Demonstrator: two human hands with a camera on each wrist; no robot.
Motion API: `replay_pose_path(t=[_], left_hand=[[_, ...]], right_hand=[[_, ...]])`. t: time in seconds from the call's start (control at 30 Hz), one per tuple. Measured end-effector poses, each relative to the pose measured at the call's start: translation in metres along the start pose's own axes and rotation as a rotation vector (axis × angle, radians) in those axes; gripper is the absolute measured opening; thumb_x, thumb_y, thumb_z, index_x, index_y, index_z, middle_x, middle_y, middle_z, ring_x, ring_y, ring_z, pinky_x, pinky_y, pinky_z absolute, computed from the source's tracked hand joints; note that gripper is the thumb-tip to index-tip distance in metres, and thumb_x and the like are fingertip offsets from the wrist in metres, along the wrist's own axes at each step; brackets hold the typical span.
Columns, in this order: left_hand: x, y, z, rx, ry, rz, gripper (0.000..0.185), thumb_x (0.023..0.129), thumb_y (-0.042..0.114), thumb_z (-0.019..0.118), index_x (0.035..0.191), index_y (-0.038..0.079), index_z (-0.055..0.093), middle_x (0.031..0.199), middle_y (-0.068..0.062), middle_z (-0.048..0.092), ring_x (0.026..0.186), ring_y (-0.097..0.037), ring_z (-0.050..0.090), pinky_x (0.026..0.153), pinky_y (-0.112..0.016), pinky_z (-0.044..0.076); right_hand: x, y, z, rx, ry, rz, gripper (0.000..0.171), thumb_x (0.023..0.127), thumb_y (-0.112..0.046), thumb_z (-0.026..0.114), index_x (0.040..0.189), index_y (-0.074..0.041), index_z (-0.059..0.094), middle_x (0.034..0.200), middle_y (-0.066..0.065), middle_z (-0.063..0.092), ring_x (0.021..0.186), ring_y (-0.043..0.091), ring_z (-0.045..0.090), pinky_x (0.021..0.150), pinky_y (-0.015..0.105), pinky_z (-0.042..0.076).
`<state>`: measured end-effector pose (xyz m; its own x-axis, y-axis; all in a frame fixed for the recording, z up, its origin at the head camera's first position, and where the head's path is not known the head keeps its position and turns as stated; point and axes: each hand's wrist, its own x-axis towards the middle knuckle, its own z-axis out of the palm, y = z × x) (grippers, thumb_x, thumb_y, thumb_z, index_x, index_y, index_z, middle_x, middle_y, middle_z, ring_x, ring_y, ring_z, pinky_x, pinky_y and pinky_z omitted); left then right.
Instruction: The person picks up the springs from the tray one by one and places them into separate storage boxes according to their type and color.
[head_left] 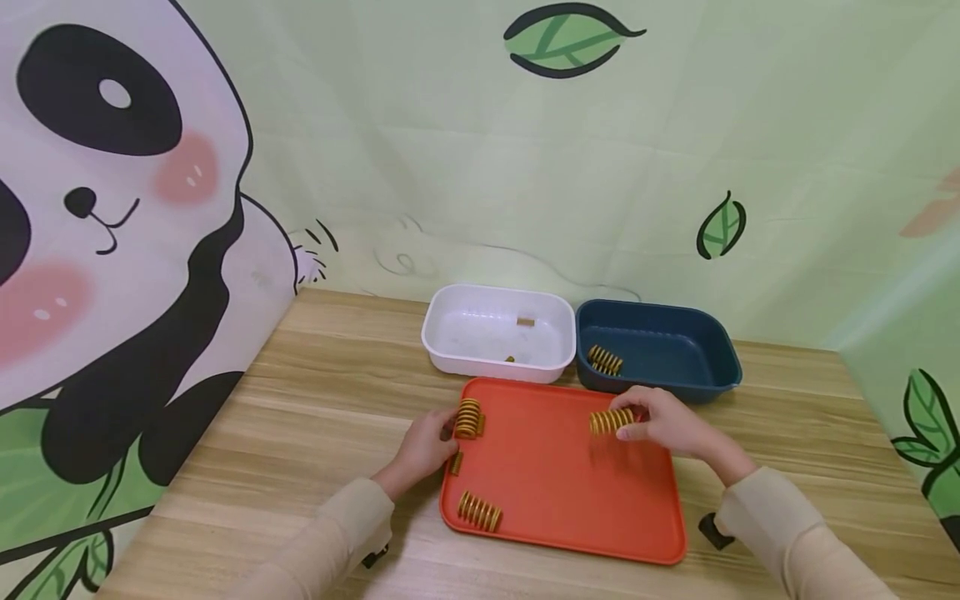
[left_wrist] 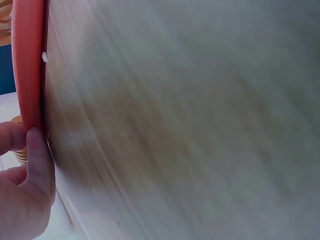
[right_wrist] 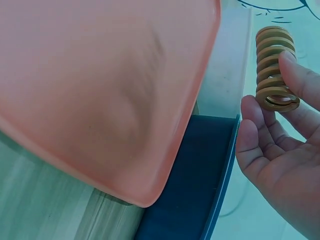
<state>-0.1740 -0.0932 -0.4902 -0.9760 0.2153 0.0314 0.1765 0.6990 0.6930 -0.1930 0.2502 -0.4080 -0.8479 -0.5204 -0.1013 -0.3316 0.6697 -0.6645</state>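
My right hand (head_left: 658,421) pinches a gold coil spring (head_left: 611,421) above the right part of the red tray (head_left: 562,475). In the right wrist view, the thumb and fingers grip that spring (right_wrist: 275,65) near its lower end. At the tray's left edge, my left hand (head_left: 426,446) holds the rim, with the thumb (left_wrist: 40,162) against its outer side in the left wrist view. Beside those fingertips stands another coil spring (head_left: 468,418), and a small gold piece (head_left: 456,463) lies just below. A third coil spring (head_left: 479,512) lies in the tray's near left corner.
Behind the tray, a white bin (head_left: 465,364) holds small gold pieces (head_left: 526,321). Next to it, a dark blue bin (head_left: 675,333) contains gold coils (head_left: 605,361). All stand on a wooden table (head_left: 337,367) against a printed cloth backdrop (head_left: 420,167).
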Motion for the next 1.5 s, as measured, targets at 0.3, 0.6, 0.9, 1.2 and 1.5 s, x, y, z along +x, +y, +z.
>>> replay_pose_path(t=[0.3, 0.6, 0.9, 1.2, 1.5], left_hand=[[0.001, -0.002, -0.001, 0.004, 0.013, 0.050, 0.046, 0.066, -0.005, 0.060, 0.112, -0.003, 0.056, 0.081, -0.010, 0.062, 0.075, -0.018, 0.057, 0.067, -0.031, 0.048], [0.000, -0.002, -0.001, 0.001, 0.004, 0.033, 0.048, 0.067, -0.004, 0.060, 0.114, -0.003, 0.055, 0.083, -0.009, 0.062, 0.076, -0.018, 0.057, 0.068, -0.030, 0.048], [0.001, -0.003, 0.000, -0.006, -0.008, 0.016, 0.047, 0.069, -0.002, 0.060, 0.115, -0.001, 0.055, 0.084, -0.008, 0.061, 0.076, -0.016, 0.055, 0.068, -0.030, 0.048], [0.000, -0.003, 0.000, 0.005, -0.003, 0.019, 0.046, 0.068, -0.002, 0.060, 0.114, 0.000, 0.056, 0.083, -0.007, 0.061, 0.075, -0.016, 0.054, 0.067, -0.030, 0.046], [0.000, -0.004, 0.000, 0.005, 0.001, 0.028, 0.045, 0.068, -0.003, 0.060, 0.113, 0.000, 0.057, 0.083, -0.007, 0.061, 0.075, -0.015, 0.052, 0.066, -0.029, 0.045]], right_hand=[[0.006, 0.002, -0.007, -0.007, 0.073, 0.015, 0.033, 0.074, -0.015, 0.068, 0.103, -0.001, 0.060, 0.090, 0.009, 0.060, 0.076, 0.018, 0.048, 0.064, 0.025, 0.044], [0.009, 0.005, -0.012, 0.023, 0.110, 0.088, 0.038, 0.077, -0.018, 0.066, 0.108, 0.001, 0.057, 0.095, 0.014, 0.058, 0.081, 0.021, 0.047, 0.067, 0.028, 0.044], [0.014, 0.008, -0.017, 0.027, 0.153, 0.143, 0.039, 0.078, -0.018, 0.064, 0.109, 0.003, 0.056, 0.098, 0.016, 0.057, 0.083, 0.022, 0.049, 0.070, 0.028, 0.045], [0.019, 0.013, -0.022, 0.000, 0.217, 0.153, 0.039, 0.078, -0.017, 0.064, 0.110, 0.003, 0.056, 0.101, 0.019, 0.055, 0.082, 0.023, 0.052, 0.069, 0.028, 0.044], [0.024, 0.018, -0.026, -0.004, 0.242, 0.169, 0.042, 0.078, -0.020, 0.065, 0.112, 0.003, 0.055, 0.103, 0.020, 0.054, 0.084, 0.025, 0.049, 0.069, 0.028, 0.043]])
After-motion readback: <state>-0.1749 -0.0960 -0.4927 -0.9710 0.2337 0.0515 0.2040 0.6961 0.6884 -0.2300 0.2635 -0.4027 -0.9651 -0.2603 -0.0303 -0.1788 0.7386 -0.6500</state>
